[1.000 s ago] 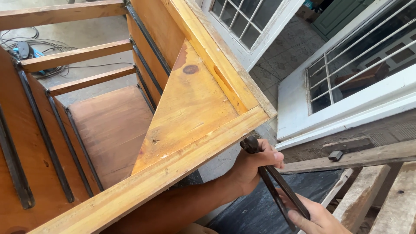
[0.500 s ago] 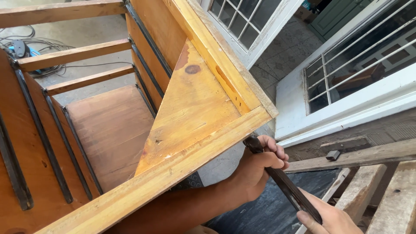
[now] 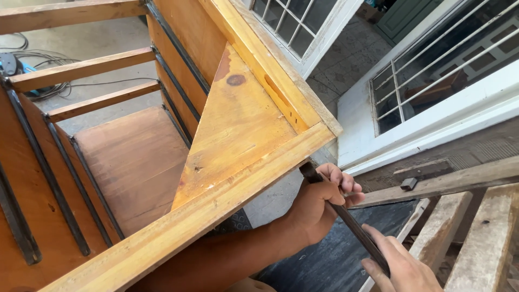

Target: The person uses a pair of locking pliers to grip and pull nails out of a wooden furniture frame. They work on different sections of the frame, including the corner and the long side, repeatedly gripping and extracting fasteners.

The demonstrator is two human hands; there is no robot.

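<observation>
A dark flat metal bar (image 3: 346, 216) runs from under the corner of a yellow wooden frame (image 3: 254, 167) down to the lower right. My left hand (image 3: 319, 203) reaches out from under the frame and is shut on the bar's upper end, just below the frame's edge. My right hand (image 3: 400, 265) grips the bar's lower end at the bottom of the view. A triangular wooden panel (image 3: 238, 119) fills the frame's corner.
Brown wooden slats with dark metal rods (image 3: 59, 178) lie left of the frame. A white barred window frame (image 3: 432, 103) leans at right. Rough timber beams (image 3: 470, 232) lie at the lower right. Cables (image 3: 32, 70) lie on the concrete floor at far left.
The bar and both hands have stayed at the frame's corner with only slight shifting; the view has drifted a little.
</observation>
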